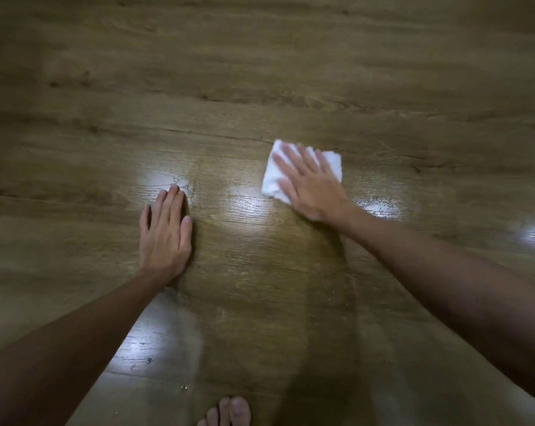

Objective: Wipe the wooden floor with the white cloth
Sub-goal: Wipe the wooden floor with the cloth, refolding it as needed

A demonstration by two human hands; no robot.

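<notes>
The wooden floor (260,72) fills the view. The left hand (164,238) rests flat on it, fingers straight, as a brace. The right hand (309,186) presses the white cloth (272,179) flat beneath straight fingers — wiping step in progress. Next stroke likely requires sustained downward pressure — unwiped boards lie beyond the fingertips.

Dim room; bright light glints (247,204) in patches on the glossy, grained brown planks

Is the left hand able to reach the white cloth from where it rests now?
Probably yes: the left hand lies flat on the wooden floor, with only bare floor between it and the folded white cloth under the right hand.
</notes>
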